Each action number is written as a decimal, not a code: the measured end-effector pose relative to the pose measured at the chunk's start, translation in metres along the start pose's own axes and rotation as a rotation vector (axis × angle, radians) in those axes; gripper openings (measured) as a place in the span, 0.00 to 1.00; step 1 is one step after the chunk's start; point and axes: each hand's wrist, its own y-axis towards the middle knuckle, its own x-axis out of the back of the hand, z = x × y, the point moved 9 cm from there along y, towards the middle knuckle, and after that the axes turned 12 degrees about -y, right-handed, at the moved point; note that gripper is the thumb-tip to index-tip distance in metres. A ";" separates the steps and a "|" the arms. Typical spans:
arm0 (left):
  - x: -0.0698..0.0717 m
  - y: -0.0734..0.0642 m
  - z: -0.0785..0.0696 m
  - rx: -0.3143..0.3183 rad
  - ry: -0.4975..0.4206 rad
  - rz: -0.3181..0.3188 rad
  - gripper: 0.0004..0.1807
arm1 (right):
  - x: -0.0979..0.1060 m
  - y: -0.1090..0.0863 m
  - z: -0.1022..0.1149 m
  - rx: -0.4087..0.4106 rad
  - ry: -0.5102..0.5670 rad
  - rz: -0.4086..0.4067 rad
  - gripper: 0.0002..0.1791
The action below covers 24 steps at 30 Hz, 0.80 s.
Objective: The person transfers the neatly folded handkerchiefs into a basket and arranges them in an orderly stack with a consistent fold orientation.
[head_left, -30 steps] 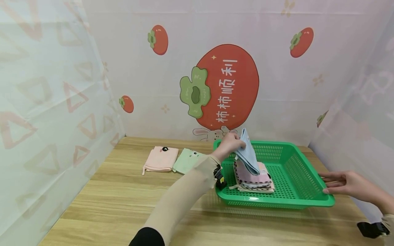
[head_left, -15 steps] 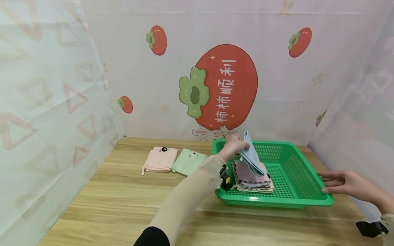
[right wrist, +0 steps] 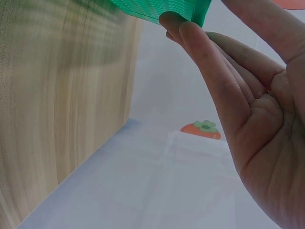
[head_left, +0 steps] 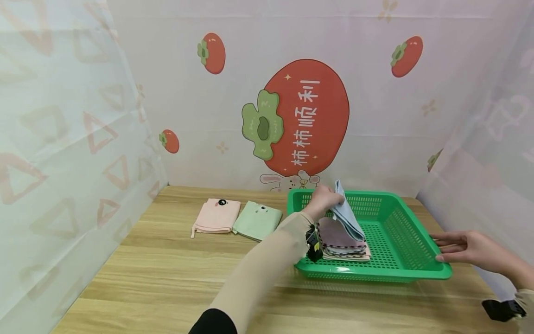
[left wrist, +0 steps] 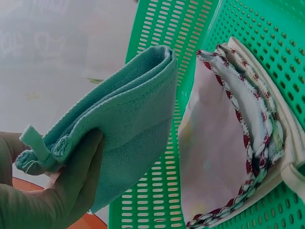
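My left hand (head_left: 324, 202) pinches a folded light blue hand towel (head_left: 347, 214) by one edge, tilted over a stack of folded towels (head_left: 335, 234) inside a green plastic basket (head_left: 373, 277). In the left wrist view the towel (left wrist: 138, 119) looks teal, its hanging loop beside my thumb. The stack's top towel (left wrist: 214, 138) is pinkish with a checked trim, a cream one beneath. At the basket's right rim my right hand (head_left: 475, 253) holds on, thumb over the edge and fingers below; in the right wrist view these fingers (right wrist: 209, 62) reach the rim.
A folded pink towel (head_left: 219, 217) and a folded green towel (head_left: 258, 221) lie left of the basket on the wooden table (head_left: 167, 278). White printed curtains (head_left: 233, 102) stand behind the table and at both sides.
My left hand has moved a little right and slightly down with the blue towel, over the stack. The right hand stays at the basket's rim.
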 end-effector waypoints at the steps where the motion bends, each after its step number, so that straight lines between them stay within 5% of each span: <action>1: -0.001 -0.001 0.001 0.006 -0.007 -0.002 0.24 | 0.000 0.000 0.000 -0.003 -0.001 0.003 0.34; 8: -0.008 -0.006 0.006 0.040 -0.058 0.013 0.02 | 0.000 -0.001 0.002 0.023 0.050 0.000 0.33; 14: -0.014 -0.009 0.008 0.073 -0.103 0.078 0.07 | 0.000 0.000 0.001 0.026 0.054 0.000 0.33; 24: -0.011 -0.009 0.010 0.076 -0.055 0.146 0.08 | 0.001 0.000 0.005 0.050 0.044 -0.009 0.32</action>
